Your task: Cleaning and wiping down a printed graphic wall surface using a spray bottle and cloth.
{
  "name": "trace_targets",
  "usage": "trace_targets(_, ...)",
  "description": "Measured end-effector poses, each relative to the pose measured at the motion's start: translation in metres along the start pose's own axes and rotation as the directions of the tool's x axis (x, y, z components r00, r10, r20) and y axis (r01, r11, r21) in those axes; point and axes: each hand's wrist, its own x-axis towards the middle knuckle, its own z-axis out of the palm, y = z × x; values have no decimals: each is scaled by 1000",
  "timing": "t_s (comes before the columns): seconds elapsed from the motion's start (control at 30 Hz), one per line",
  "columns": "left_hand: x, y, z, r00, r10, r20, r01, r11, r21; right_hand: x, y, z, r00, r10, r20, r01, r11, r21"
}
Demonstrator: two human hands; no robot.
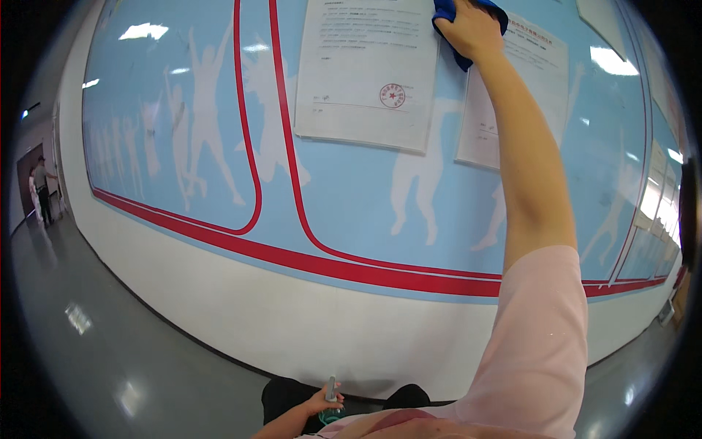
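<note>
Blue cloth (459,22), at the upper centre-right of the frame, was pressed against the glazed blue notice board (351,197) by the right hand (474,31), its grip closed over it. A spray bottle (331,401) was clasped in the left hand (322,402) at the lower edge. Wiping appeared under way near two posted sheets (365,73); how much of the panel was done could not be told.

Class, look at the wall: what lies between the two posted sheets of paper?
In the head view, the right hand presses a blue cloth over the gap between the left sheet and right sheet; below it, glossy blue wall.
</note>
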Motion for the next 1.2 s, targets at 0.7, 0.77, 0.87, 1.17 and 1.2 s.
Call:
trace_targets(0.7,-11,1,11,999,26,-44,-26,1000,-7,-343,-13,-37,820,-417,391,309,899,311)
trace_targets(0.77,-20,4,12,994,51,-94,-51,999,6,-350,-3,-53,510,-330,794,215,943,253)
trace_targets(0.87,-23,8,14,994,51,-92,-52,999,-9,-354,45,-61,702,-301,646,202,953,224)
trace_targets(1.17,-8,1,12,999,34,-35,-34,999,20,-352,127,-78,990,131,44,-132,991,14)
trace_targets(1.2,-7,0,13,999,24,-28,-23,1000,20,-353,119,-74,987,162,21,-163,986,24)
